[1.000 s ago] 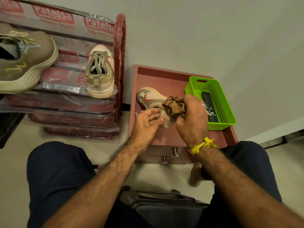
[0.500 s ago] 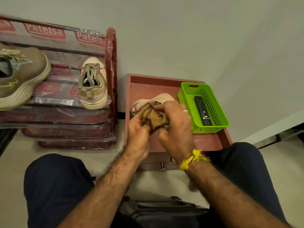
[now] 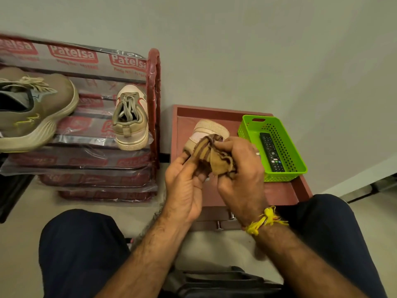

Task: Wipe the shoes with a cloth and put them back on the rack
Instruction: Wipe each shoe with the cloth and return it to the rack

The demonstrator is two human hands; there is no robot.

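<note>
Over red table (image 3: 279, 190) | left hand (image 3: 184, 190) grips shoe (image 3: 209, 130) | right hand (image 3: 242, 181) grips cloth (image 3: 217, 155)

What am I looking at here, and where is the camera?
No machine: a person wears a camera on the head, looking down at the two bare hands. The left hand and right hand both hold a brown cloth against a beige shoe over a red tray-like table. A green basket there holds a remote. On the rack to the left rest the matching shoe and a larger olive shoe.
</note>
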